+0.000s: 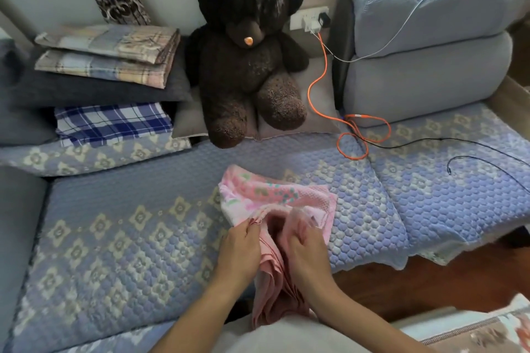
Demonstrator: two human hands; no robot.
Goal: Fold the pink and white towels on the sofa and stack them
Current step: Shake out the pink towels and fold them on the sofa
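Note:
A pink towel [271,272] hangs bunched between both hands at the sofa's front edge, its lower part draping toward my lap. My left hand [239,249] pinches its upper edge, and my right hand [305,249] grips a fold of it just to the right. Behind it, a pink and white floral towel [266,195] lies crumpled on the blue quilted sofa seat [129,238], partly covered by the pink towel.
A dark brown teddy bear [246,60] sits at the back. Folded plaid cloths [111,51] and a blue checked cloth [111,122] are stacked at the back left. Orange [324,77], white and black cables [487,152] trail over the right cushion from a wall socket [311,18].

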